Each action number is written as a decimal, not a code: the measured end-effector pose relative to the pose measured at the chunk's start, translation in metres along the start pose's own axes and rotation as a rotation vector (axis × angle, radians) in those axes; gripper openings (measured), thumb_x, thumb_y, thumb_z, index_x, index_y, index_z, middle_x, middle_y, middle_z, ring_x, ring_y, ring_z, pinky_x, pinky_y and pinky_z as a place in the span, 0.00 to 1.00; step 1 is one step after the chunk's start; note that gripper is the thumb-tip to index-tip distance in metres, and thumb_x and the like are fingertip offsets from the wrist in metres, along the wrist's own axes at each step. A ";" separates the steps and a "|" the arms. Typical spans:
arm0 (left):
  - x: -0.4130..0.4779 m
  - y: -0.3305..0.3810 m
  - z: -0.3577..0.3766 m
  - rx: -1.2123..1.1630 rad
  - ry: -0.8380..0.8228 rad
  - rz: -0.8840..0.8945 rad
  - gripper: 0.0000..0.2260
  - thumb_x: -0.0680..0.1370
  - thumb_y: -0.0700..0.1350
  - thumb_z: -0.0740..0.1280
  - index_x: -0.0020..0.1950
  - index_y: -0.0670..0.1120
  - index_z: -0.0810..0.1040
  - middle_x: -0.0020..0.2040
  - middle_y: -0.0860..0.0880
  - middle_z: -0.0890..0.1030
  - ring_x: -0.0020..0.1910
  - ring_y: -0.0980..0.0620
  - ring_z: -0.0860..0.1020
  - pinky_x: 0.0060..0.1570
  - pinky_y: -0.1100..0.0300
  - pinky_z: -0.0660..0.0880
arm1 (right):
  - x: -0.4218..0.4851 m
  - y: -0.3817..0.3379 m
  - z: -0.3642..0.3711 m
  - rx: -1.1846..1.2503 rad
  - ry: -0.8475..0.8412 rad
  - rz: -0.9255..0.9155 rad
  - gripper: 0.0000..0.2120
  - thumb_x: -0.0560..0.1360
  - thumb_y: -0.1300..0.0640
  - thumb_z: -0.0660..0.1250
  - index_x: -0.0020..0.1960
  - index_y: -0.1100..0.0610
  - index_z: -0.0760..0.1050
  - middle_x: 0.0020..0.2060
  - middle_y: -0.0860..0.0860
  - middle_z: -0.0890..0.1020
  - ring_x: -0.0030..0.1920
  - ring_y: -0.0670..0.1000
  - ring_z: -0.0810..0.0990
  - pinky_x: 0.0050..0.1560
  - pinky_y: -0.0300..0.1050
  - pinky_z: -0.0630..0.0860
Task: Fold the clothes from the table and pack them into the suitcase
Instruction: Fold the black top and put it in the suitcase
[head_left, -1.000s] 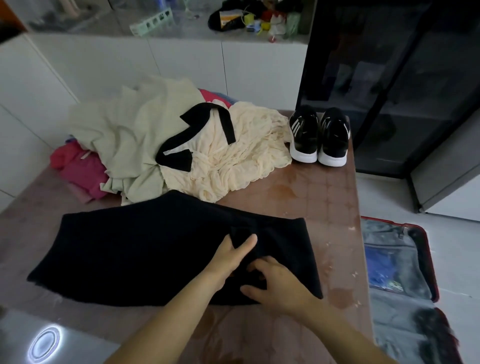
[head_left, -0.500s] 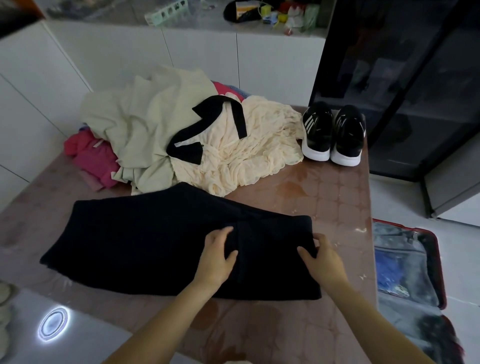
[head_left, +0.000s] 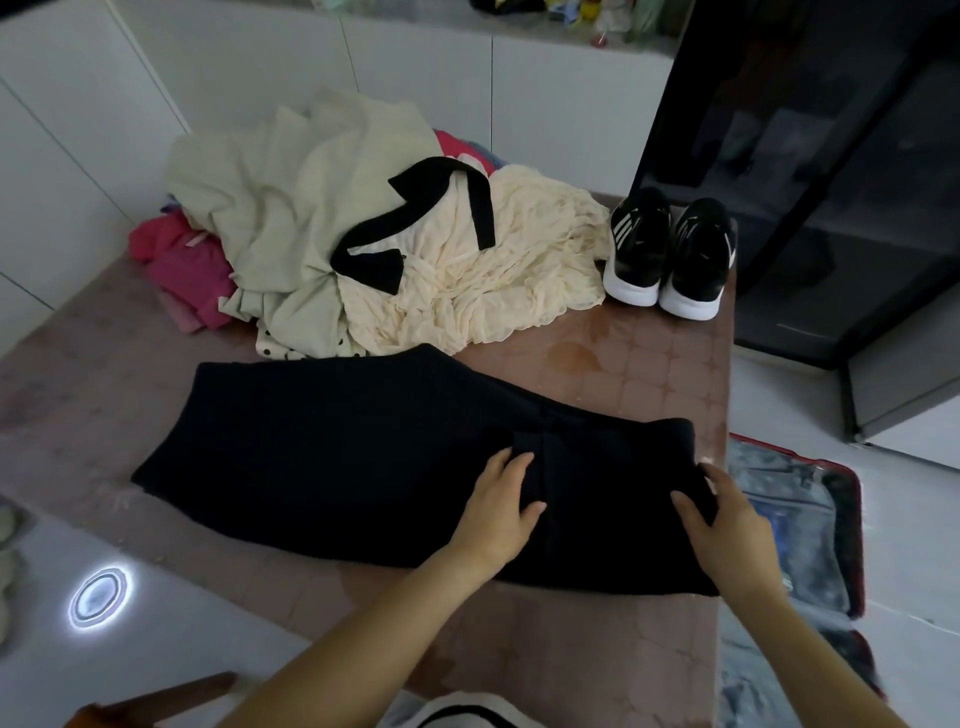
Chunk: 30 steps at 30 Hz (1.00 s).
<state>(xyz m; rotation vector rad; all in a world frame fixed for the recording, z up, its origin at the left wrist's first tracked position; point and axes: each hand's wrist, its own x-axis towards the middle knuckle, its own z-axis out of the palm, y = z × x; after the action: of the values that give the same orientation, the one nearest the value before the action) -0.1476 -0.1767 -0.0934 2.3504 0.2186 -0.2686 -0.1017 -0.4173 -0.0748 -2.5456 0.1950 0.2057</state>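
A black garment (head_left: 363, 452) lies spread flat on the brown table (head_left: 639, 379), near its front edge. My left hand (head_left: 498, 514) rests on the garment beside a raised fold, fingers nearly straight and thumb spread. At the garment's right end my right hand (head_left: 727, 525) grips the edge, thumb on top and fingers curled over the side. An open suitcase (head_left: 858, 525) with a red rim and grey lining lies on the floor to the right of the table.
Behind the black garment is a pile: a pale green-cream garment (head_left: 291, 208), a cream lace dress with a black ribbon (head_left: 483, 296) and pink clothes (head_left: 182, 265). Black sneakers (head_left: 670, 254) stand at the table's far right corner. A dark glass cabinet (head_left: 831, 182) rises on the right.
My right hand has moved from the garment's middle out to its right edge and taken hold there. My left hand has shifted slightly and stays on the cloth. The view has tilted nearer.
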 end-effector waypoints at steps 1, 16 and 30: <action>0.001 0.004 0.004 0.037 -0.006 0.019 0.28 0.79 0.50 0.64 0.76 0.49 0.57 0.77 0.49 0.55 0.75 0.49 0.56 0.72 0.54 0.59 | 0.000 0.006 -0.004 -0.013 0.012 0.009 0.23 0.76 0.52 0.66 0.69 0.58 0.68 0.53 0.63 0.82 0.50 0.65 0.80 0.46 0.56 0.77; -0.015 -0.096 -0.091 0.318 0.234 -0.099 0.31 0.77 0.58 0.63 0.76 0.50 0.58 0.77 0.47 0.54 0.74 0.44 0.56 0.71 0.51 0.59 | -0.025 -0.064 0.052 -0.260 -0.010 -0.328 0.29 0.72 0.45 0.69 0.71 0.47 0.67 0.72 0.58 0.63 0.69 0.64 0.63 0.69 0.68 0.54; -0.011 -0.270 -0.247 0.047 0.301 -0.594 0.32 0.67 0.64 0.69 0.61 0.43 0.69 0.57 0.46 0.76 0.58 0.43 0.75 0.54 0.46 0.75 | -0.064 -0.228 0.177 -0.239 -0.275 -0.524 0.28 0.77 0.38 0.58 0.75 0.40 0.57 0.76 0.50 0.57 0.73 0.57 0.60 0.73 0.56 0.48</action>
<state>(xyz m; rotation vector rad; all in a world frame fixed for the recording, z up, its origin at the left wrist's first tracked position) -0.1901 0.1874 -0.0984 2.3130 1.0705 -0.1982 -0.1408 -0.1247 -0.0877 -2.6604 -0.6282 0.3839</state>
